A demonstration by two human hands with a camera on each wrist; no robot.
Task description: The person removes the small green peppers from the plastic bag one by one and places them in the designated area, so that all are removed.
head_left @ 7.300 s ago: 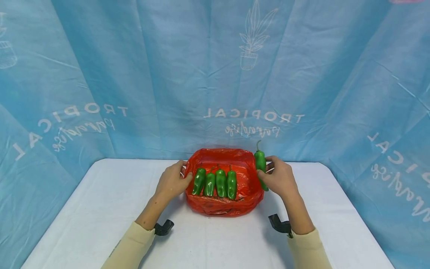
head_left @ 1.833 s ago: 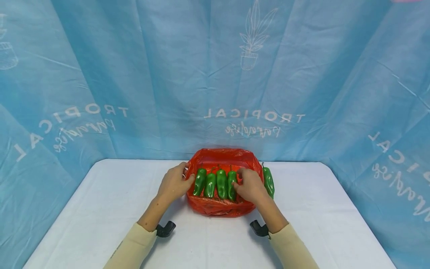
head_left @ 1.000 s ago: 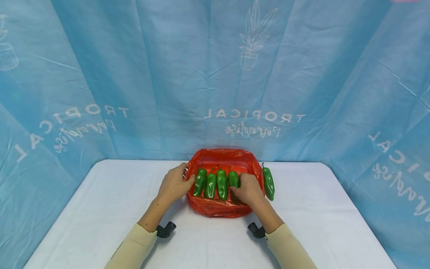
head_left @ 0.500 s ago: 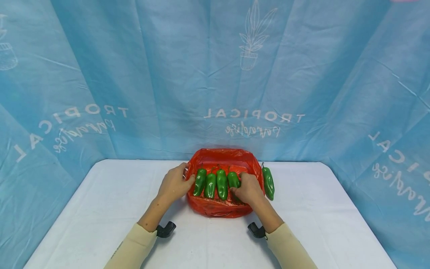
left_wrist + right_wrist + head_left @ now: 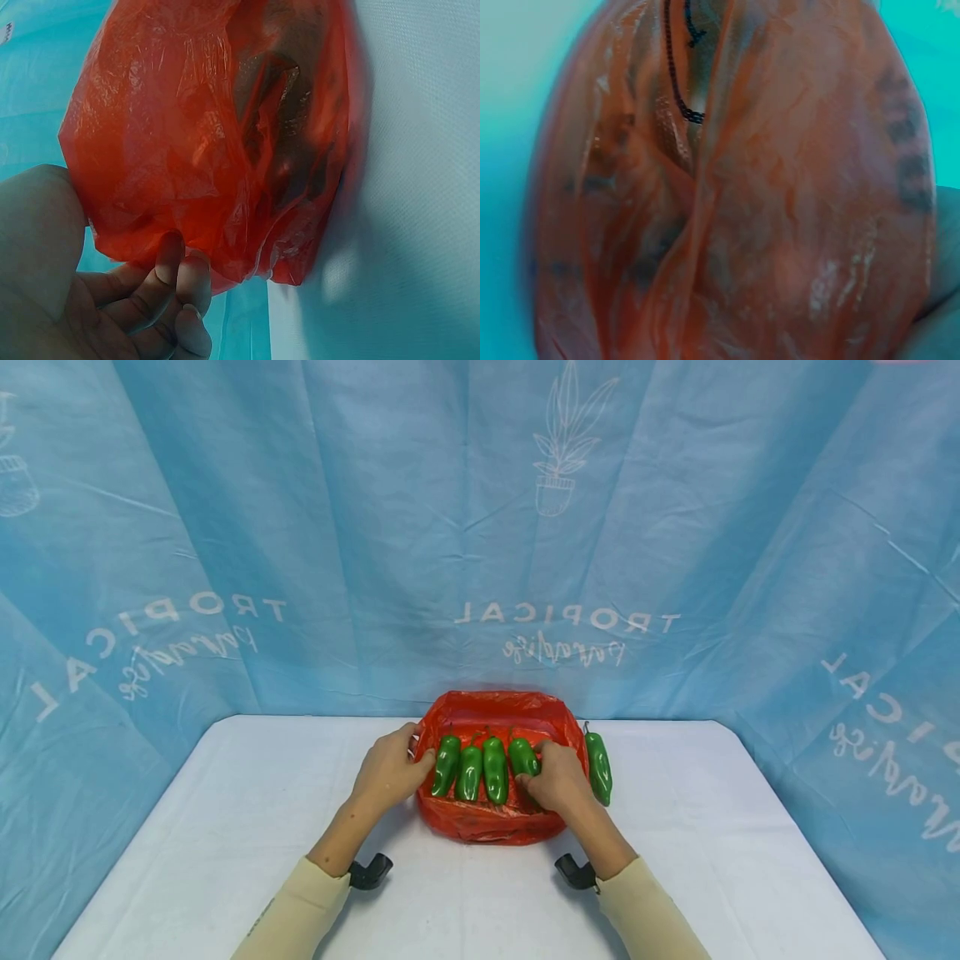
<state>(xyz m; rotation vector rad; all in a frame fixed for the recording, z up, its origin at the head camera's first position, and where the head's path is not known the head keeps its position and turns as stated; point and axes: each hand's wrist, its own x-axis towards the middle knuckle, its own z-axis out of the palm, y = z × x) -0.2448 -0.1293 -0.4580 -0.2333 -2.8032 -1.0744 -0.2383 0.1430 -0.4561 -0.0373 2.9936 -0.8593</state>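
Observation:
A red plastic bag [image 5: 491,832] stands with its mouth spread wide on the table. Several glossy green peppers lie side by side in it, among them the leftmost pepper [image 5: 447,763]. My left hand [image 5: 387,767] holds the bag's left rim, thumb on the inner side; in the left wrist view its curled fingers [image 5: 142,300] show at the bag's edge. Reaching inside, my right hand [image 5: 561,778] grips the rightmost green pepper [image 5: 522,755], whose lower end it hides. In the right wrist view, red film [image 5: 802,187] covers nearly everything, blurred.
Another green pepper [image 5: 598,767] lies on the white-covered table [image 5: 472,902], just right of the bag. Behind and at both sides hangs a blue printed curtain [image 5: 412,527]. A black fitting [image 5: 367,872] sits at each wrist.
The pepper that my right hand held earlier now lies right of the bag. That hand has moved left into the bag and taken hold of the rightmost pepper, which now leans. My left hand stays.

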